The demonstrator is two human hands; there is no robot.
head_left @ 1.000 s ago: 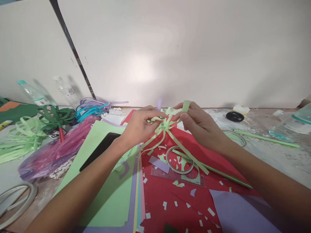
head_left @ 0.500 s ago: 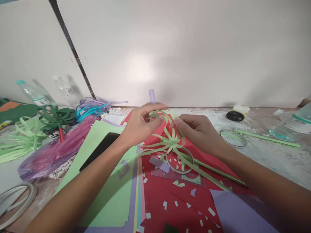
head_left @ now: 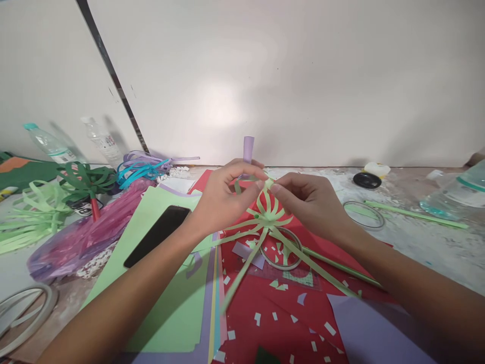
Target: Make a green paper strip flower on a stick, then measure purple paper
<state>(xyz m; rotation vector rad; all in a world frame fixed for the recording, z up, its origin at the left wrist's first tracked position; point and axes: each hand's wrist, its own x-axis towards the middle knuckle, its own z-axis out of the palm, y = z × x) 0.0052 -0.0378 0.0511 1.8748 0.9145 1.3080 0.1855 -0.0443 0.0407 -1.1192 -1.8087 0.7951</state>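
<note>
My left hand (head_left: 237, 189) and my right hand (head_left: 308, 197) meet over the red paper, each pinching the upper end of light green paper strips (head_left: 269, 218). The strips curve up from a shared centre into a small cage shape, while several others splay outward, one hanging toward me. Behind my left fingers a rolled lilac paper tube (head_left: 248, 147) stands up; whether that hand grips it is hidden. Below the strips lies a roll of tape (head_left: 299, 255), partly covered by them. A thin green paper stick (head_left: 341, 268) runs toward my right forearm.
A black phone (head_left: 157, 235) rests on stacked green paper (head_left: 162, 323) at left. Pink plastic (head_left: 94, 227), fringed green paper (head_left: 38, 215) and bottles (head_left: 102, 141) stand farther left. Paper scraps litter the red sheet (head_left: 280, 333). Another tape ring (head_left: 364, 215) and a bottle (head_left: 462, 197) are at right.
My hands have come closer together, drawing the strip ends up to one point. One loose strip now hangs toward me, and the lilac tube has shifted slightly right.
</note>
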